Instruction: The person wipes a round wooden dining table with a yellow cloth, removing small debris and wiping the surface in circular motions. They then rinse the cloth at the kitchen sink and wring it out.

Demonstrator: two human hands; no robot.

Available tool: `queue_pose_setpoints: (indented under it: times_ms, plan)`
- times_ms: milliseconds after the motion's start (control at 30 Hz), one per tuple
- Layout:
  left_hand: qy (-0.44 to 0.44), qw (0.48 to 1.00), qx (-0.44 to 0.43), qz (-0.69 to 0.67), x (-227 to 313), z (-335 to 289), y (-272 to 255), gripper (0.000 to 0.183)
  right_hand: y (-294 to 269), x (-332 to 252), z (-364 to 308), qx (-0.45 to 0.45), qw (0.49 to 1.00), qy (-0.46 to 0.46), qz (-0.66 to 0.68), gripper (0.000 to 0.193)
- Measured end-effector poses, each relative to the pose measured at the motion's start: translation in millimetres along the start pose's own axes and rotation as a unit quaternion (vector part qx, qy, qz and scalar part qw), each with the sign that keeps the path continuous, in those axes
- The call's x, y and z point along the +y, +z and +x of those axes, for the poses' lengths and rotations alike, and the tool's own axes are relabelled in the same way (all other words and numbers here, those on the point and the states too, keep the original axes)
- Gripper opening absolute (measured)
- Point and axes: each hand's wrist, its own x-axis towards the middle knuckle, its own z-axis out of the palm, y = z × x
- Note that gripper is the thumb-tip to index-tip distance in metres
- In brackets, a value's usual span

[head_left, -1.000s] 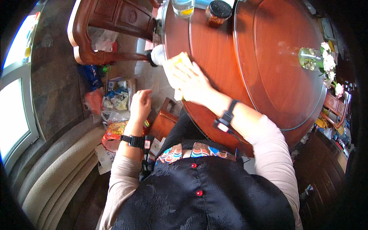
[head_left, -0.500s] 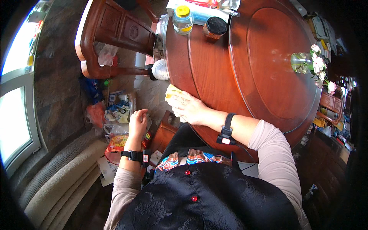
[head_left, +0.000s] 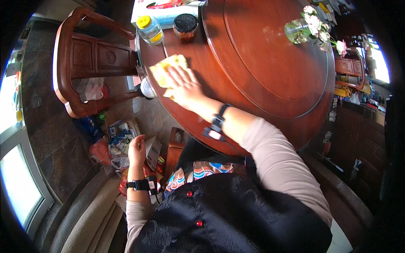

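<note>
My right hand (head_left: 184,89) lies on a yellow cloth (head_left: 162,72), pressing it against the polished reddish-brown table (head_left: 185,116) near its left edge. The fingers are stretched forward over the cloth, and part of it shows beside the thumb. My left hand (head_left: 137,150) hangs in the air off the table, its fingers loosely curled with nothing visible in them. Beyond the cloth stand a clear jar with a yellow lid (head_left: 150,30) and a dark-lidded jar (head_left: 185,27) with reddish contents.
A carved wooden chair (head_left: 95,57) stands at the left of the table. A glass vase (head_left: 296,31) with pale flowers is on the raised round turntable (head_left: 270,63). Bags and boxes (head_left: 122,135) sit on the floor beyond my left hand. A white box (head_left: 141,10) lies at the table's far edge.
My right hand has slid the cloth away from the near table edge, toward the jars. My left hand stays off the table, loosely curled. The whole view has shifted.
</note>
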Motion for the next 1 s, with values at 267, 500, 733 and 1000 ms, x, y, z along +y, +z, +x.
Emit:
queue_pose_setpoints:
  times_ms: [267, 500, 733, 1000]
  plan:
    - [0.013, 0.998, -0.053, 0.012, 16, 15, 2, 0.017, -82, 27, -113, -0.11, 0.989, 0.021, -0.095, 0.073]
    - [0.106, 0.989, -0.075, 0.07, 53, 53, -9, 0.021, -35, 11, -74, 0.022, 0.999, 0.038, 0.015, 0.069]
    - [0.121, 0.977, -0.111, 0.133, 72, 77, -16, 0.022, -108, 80, -264, 0.007, 0.987, 0.161, -0.006, 0.076]
    - [0.132, 0.976, -0.103, 0.141, 116, 100, -29, 0.022, -169, 97, -333, 0.253, 0.794, 0.546, 0.087, 0.043]
